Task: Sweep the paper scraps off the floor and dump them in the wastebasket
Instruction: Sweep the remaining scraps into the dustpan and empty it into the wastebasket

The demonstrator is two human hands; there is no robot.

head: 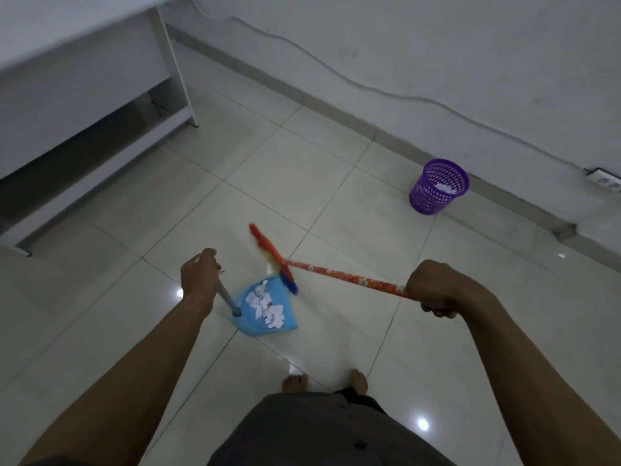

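A light blue dustpan (285, 322) sits on the tiled floor in front of me, holding several white paper scraps (265, 306). My left hand (199, 275) grips the top of its grey upright handle (228, 297). My right hand (433, 287) grips the orange patterned broom handle (342, 274). The broom head (272, 258), red with blue bristles at one end, lies at the dustpan's open edge; one white scrap (269, 268) shows by the bristles. A purple mesh wastebasket (437, 186) stands by the far wall to the right, with some white paper inside.
A white desk (84, 95) with a low shelf fills the upper left. A cable runs along the white wall (437, 45) to a power strip (605, 179) at the right edge. My bare feet (326, 381) stand on the glossy tiles just behind the dustpan.
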